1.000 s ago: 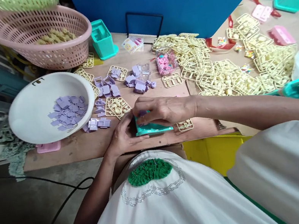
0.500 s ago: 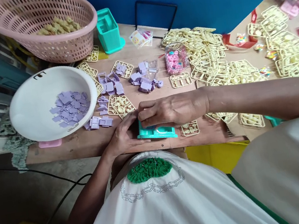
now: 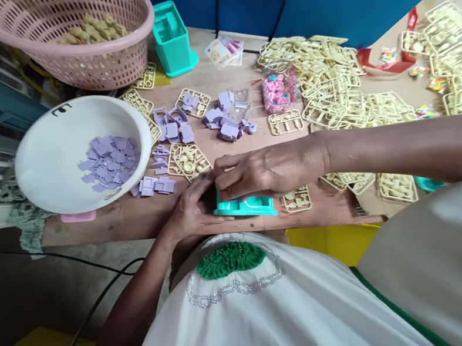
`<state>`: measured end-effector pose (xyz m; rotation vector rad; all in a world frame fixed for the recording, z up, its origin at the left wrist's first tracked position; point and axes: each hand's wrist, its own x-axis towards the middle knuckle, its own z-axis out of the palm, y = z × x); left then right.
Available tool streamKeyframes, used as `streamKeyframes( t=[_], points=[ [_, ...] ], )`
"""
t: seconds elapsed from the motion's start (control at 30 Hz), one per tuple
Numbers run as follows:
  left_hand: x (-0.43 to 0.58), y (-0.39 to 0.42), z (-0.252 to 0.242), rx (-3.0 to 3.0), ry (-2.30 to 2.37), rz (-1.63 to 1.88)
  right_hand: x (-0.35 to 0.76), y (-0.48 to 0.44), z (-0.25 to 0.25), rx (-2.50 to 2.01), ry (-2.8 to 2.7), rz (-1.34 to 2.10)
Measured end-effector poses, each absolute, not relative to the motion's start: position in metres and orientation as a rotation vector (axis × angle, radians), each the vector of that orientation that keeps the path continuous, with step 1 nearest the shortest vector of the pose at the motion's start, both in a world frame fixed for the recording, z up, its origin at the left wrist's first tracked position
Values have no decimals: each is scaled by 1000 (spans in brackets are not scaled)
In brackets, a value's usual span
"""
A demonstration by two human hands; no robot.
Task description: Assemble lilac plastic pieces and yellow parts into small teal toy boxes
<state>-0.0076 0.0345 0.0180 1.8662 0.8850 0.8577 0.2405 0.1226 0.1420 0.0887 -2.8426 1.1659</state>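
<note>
A teal plastic toy piece point(image 3: 246, 206) lies flat at the near edge of the wooden table point(image 3: 131, 217). My left hand point(image 3: 193, 209) grips its left end with curled fingers. My right hand point(image 3: 257, 171) lies over its top, fingers pinched together at the piece's upper left corner; what they pinch is hidden. Loose purple plastic parts point(image 3: 155, 185) lie just left of my hands, and a cream parts frame point(image 3: 188, 161) sits right behind them.
A white bowl point(image 3: 51, 145) with several purple tiles stands at left, a pink basket point(image 3: 67, 29) behind it. A teal box point(image 3: 171, 37), a clear tub of pink pieces point(image 3: 279, 87) and heaps of cream frames point(image 3: 331, 83) fill the back and right.
Both hands stay on the teal piece. The view has shifted slightly, and another person's hand seen at the far right half a second ago is out of view.
</note>
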Motion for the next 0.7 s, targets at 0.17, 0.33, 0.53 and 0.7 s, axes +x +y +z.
streamKeyframes(
  t=[0.17, 0.33, 0.53, 0.7],
  points=[
    [-5, 34, 21, 1887, 918, 854, 234, 125, 149, 47, -2815, 1312],
    [-5, 33, 20, 1889, 887, 848, 238, 127, 144, 29, -2785, 1296],
    [-3, 32, 18, 1882, 860, 883, 249, 125, 132, -65, -2725, 1250],
    [-1, 32, 22, 1881, 894, 857, 244, 118, 143, -49, -2860, 1123]
  ],
)
